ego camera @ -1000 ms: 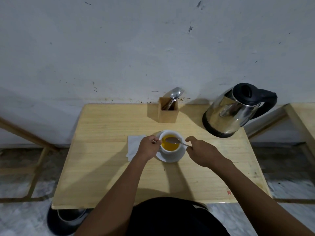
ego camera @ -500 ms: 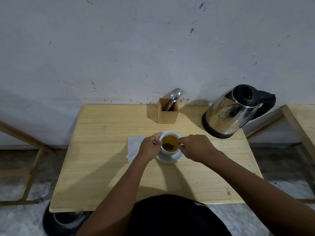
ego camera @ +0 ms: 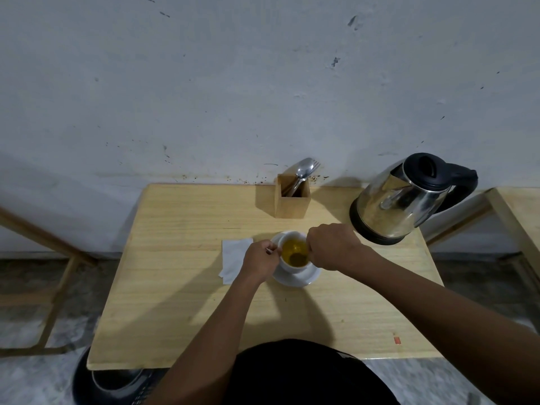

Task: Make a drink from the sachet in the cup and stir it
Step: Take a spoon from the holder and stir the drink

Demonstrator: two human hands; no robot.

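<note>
A white cup (ego camera: pixel 292 269) of yellow-orange drink (ego camera: pixel 292 248) stands on a white saucer (ego camera: pixel 295 280) in the middle of the wooden table (ego camera: pixel 190 229). My left hand (ego camera: pixel 260 262) is at the cup's left side, fingers curled, pinching its handle. My right hand (ego camera: pixel 333 247) hovers over the cup's right rim and grips a spoon. The spoon's bowl (ego camera: pixel 298 258) shows as a dark patch under the liquid; its handle is hidden by my fingers. A white torn paper (ego camera: pixel 233 257) lies flat just left of the cup.
A steel kettle (ego camera: pixel 403 200) with a black lid stands at the back right. A wooden holder (ego camera: pixel 292 201) with a spoon and fork (ego camera: pixel 305 169) sits by the wall. Another table (ego camera: pixel 523 209) is at far right. A dark round object (ego camera: pixel 111 381) lies under the table's front-left corner.
My right hand has moved left, from beside the cup to over its rim, and the spoon has dipped from above the drink into it. My left hand keeps its hold.
</note>
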